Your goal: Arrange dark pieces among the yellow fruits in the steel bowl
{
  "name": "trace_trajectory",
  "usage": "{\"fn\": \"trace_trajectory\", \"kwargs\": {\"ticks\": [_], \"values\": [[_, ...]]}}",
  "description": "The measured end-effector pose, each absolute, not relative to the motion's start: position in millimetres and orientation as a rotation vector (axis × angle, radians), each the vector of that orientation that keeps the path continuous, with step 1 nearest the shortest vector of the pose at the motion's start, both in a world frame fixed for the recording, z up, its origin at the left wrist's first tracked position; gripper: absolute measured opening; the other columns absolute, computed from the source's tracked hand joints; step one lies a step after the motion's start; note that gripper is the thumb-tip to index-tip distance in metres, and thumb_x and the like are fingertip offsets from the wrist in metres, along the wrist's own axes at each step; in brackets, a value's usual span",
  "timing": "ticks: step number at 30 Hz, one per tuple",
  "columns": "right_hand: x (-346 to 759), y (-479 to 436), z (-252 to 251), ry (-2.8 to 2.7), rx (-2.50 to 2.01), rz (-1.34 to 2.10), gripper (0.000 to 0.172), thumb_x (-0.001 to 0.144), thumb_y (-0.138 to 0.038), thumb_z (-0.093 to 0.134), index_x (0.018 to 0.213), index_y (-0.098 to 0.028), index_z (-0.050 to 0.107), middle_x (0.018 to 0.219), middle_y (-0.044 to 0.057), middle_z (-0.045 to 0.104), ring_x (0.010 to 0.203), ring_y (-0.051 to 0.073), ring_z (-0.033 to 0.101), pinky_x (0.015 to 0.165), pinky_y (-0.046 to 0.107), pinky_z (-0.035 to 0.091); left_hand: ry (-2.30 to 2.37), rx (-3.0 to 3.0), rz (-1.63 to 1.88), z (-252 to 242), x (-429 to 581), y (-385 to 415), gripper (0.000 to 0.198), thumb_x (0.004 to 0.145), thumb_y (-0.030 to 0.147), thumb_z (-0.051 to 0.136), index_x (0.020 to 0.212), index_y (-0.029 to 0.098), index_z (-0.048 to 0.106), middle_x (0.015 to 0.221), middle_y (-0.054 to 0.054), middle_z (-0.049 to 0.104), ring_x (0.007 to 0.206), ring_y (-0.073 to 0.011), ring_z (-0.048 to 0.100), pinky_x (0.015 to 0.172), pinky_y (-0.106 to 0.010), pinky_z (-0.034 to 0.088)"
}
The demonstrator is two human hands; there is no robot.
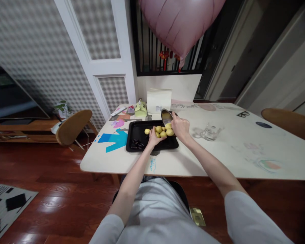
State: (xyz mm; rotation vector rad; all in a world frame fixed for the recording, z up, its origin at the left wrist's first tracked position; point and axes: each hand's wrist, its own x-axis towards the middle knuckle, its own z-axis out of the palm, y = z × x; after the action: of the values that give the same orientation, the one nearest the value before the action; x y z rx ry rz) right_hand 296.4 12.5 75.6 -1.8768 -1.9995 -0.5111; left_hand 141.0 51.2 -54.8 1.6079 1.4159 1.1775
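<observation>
A black tray [139, 125] lies on the table in front of me. My right hand [181, 128] grips the rim of a shiny metal bowl [166, 117], tilted on its side over the tray's right part. Several small yellow, roundish potato-like pieces [163, 133] lie at the bowl's mouth and on the tray. One yellow piece [147, 131] sits apart to their left. My left hand [156, 138] rests against the near side of the pile, fingers apart. Dark, glossy, elongated pieces [137, 144] lie in the tray's near left corner.
On the white table [218, 159] stand a white paper bag [159, 101], a green tissue pack [140, 109] and a clear glass object [210, 133]. Glasses [243, 114] lie far right. A blue paper cutout [117, 139] is left of the tray. A pink balloon [180, 23] hangs above.
</observation>
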Motion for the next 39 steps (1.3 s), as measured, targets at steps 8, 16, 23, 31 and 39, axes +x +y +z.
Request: {"fn": "trace_trajectory", "kwargs": {"ticks": [8,16,23,31,39], "values": [[314.0,12.2,83.9,-1.77,-1.898,-0.631,0.052,0.099,-0.018,0.044,0.15,-0.01,0.052,0.105,0.02,0.076,0.081,0.026,0.071,0.07,0.033,0.04,1.429,1.682,1.136,-52.1,138.7,45.1,0.122,0.062,0.041,0.093,0.161,0.018,0.026,0.167,-0.022,0.023,0.158,-0.0397,0.022,0.128,-0.05,0.022],[345.8,-26.5,87.6,-1.464,-1.796,-0.547,0.047,0.095,-0.023,0.048,0.137,-0.017,0.066,0.095,0.014,0.078,0.068,0.022,0.063,0.063,0.03,0.034,1.416,1.82,1.196,-54.7,133.1,31.9,0.073,0.078,0.015,0.076,0.146,0.017,0.05,0.162,-0.02,0.031,0.154,-0.0367,0.032,0.126,-0.05,0.03],[371.4,-82.4,40.6,-1.539,-1.521,0.068,0.035,0.087,-0.038,0.051,0.09,-0.016,0.078,0.064,0.003,0.066,0.059,0.018,0.056,0.06,0.028,0.038,1.374,1.85,1.284,-47.3,129.4,10.7,0.035,0.089,0.009,0.059,0.121,0.018,0.067,0.13,-0.014,0.06,0.127,-0.0289,0.058,0.115,-0.048,0.043],[360.9,-91.0,-20.6,-1.437,-1.278,0.878,0.038,0.076,-0.049,0.066,0.087,-0.015,0.078,0.078,0.006,0.077,0.071,0.024,0.067,0.066,0.032,0.051,1.239,1.861,1.647,-12.7,84.0,-20.6,0.036,0.091,0.026,0.07,0.126,0.021,0.064,0.129,-0.012,0.06,0.122,-0.0255,0.06,0.104,-0.04,0.052],[292.5,-89.1,-49.9,-1.52,-1.08,1.137,0.036,0.077,-0.048,0.065,0.086,-0.016,0.078,0.086,0.007,0.08,0.081,0.027,0.072,0.076,0.036,0.057,1.225,1.974,1.448,6.6,58.1,-95.8,0.034,0.089,0.031,0.074,0.121,0.022,0.066,0.124,-0.01,0.062,0.116,-0.0248,0.063,0.086,-0.031,0.057]]}}
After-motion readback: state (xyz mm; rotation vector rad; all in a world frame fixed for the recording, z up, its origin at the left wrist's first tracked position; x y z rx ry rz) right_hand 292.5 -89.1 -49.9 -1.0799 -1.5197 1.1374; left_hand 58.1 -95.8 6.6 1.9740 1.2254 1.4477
